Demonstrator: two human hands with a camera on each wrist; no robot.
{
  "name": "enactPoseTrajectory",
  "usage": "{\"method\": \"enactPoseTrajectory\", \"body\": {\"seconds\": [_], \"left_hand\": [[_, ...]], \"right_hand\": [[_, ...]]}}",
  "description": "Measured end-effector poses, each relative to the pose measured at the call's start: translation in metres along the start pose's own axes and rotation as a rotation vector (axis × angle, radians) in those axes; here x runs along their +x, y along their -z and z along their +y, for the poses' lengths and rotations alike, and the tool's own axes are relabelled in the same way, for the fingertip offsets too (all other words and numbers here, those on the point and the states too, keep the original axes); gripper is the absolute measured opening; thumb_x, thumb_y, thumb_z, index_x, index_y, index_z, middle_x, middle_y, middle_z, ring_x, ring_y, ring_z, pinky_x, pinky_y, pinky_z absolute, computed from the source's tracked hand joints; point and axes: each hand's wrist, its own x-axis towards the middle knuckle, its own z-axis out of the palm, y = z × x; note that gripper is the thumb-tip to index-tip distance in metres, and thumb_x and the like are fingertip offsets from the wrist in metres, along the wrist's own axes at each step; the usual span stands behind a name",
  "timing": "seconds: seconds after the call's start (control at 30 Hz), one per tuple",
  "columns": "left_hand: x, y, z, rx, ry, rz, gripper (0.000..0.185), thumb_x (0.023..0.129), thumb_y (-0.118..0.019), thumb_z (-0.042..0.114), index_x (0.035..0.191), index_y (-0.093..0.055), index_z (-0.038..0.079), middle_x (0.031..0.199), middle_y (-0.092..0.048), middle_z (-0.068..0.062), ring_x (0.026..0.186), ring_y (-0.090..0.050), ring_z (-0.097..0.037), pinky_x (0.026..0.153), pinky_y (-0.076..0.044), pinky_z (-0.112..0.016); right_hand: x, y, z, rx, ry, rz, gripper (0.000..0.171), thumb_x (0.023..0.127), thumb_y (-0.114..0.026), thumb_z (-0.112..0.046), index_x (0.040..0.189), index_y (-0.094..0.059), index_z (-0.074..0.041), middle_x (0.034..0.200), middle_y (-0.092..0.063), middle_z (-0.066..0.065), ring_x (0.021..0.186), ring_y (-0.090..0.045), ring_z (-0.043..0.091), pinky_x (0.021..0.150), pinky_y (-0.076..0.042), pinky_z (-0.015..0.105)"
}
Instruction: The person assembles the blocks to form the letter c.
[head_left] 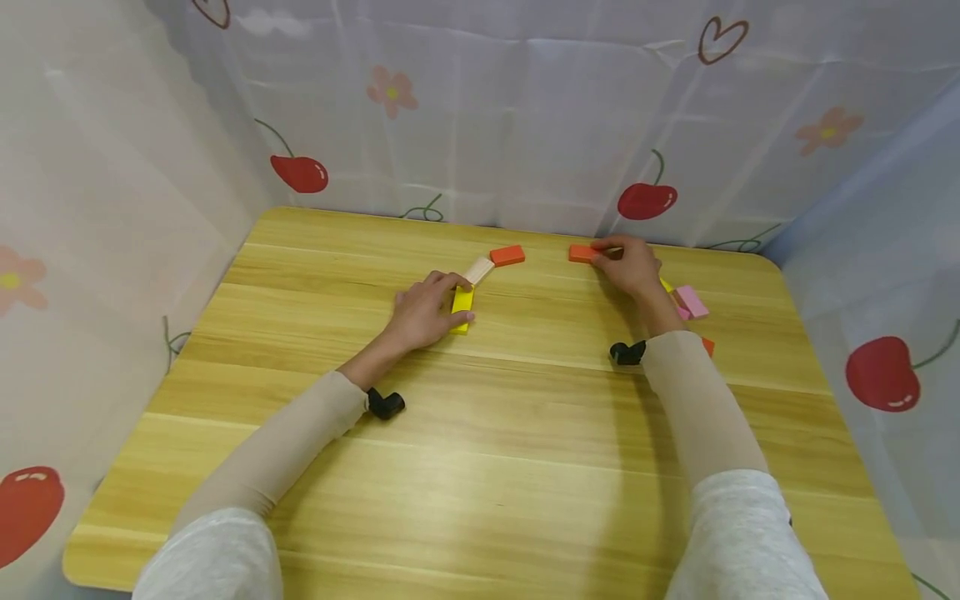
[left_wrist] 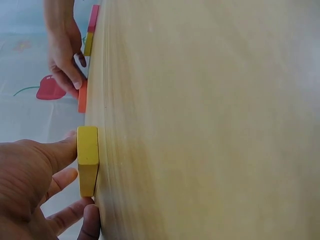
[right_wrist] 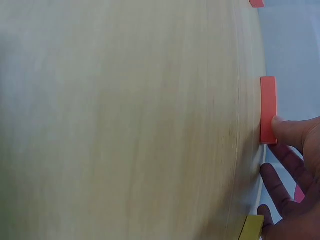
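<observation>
My left hand point(head_left: 425, 312) pinches a yellow wooden block point(head_left: 462, 310) lying flat on the table, the thumb near its close end and the index finger at the far one. A plain wood block point(head_left: 479, 270) sits just beyond the yellow block, and a red-orange block point(head_left: 507, 256) follows it, forming a bent line. Farther right, my right hand point(head_left: 628, 265) holds another red-orange block point(head_left: 581, 253) by its right end, near the table's back edge. The thumb point(right_wrist: 286, 131) presses that block's side in the right wrist view.
Beside the right forearm lie a second yellow block point(head_left: 666, 285), pink blocks point(head_left: 691, 302) and an orange block point(head_left: 708, 345) partly hidden by the sleeve. A printed curtain point(head_left: 525, 125) hangs along the back edge of the wooden table point(head_left: 495, 467). Black camera mounts point(head_left: 386, 406) stick out from both wrists.
</observation>
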Motion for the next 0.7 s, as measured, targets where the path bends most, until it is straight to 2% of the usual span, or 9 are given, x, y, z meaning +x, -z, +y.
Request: {"method": "enactPoseTrajectory", "body": {"seconds": [0.17, 0.37, 0.7], "left_hand": [[0.0, 0.0, 0.001, 0.001, 0.001, -0.003, 0.047, 0.087, -0.07, 0.05, 0.128, -0.055, 0.035, 0.134, -0.055, 0.0, 0.11, -0.056, -0.032, 0.089, -0.034, -0.055], [-0.001, 0.001, 0.003, -0.005, 0.005, -0.004, 0.046, 0.087, -0.071, 0.05, 0.127, -0.055, 0.035, 0.134, -0.054, -0.001, 0.111, -0.055, -0.033, 0.089, -0.034, -0.055], [-0.001, 0.002, 0.003, -0.009, 0.012, -0.009, 0.047, 0.087, -0.07, 0.05, 0.128, -0.055, 0.035, 0.136, -0.054, -0.001, 0.111, -0.055, -0.033, 0.089, -0.033, -0.055]], "right_hand": [[0.003, -0.004, 0.0, 0.005, 0.008, -0.013, 0.033, 0.096, -0.063, -0.028, 0.127, -0.067, -0.017, 0.132, -0.062, 0.012, 0.118, -0.054, 0.032, 0.108, -0.016, 0.064], [0.005, -0.008, -0.001, 0.016, 0.018, -0.013, 0.032, 0.095, -0.065, -0.03, 0.125, -0.068, -0.019, 0.131, -0.063, 0.01, 0.113, -0.057, 0.032, 0.106, -0.012, 0.064], [0.006, -0.016, -0.011, 0.014, 0.028, -0.022, 0.032, 0.095, -0.065, -0.031, 0.124, -0.068, -0.02, 0.133, -0.062, 0.008, 0.114, -0.056, 0.03, 0.107, -0.011, 0.063]]}}
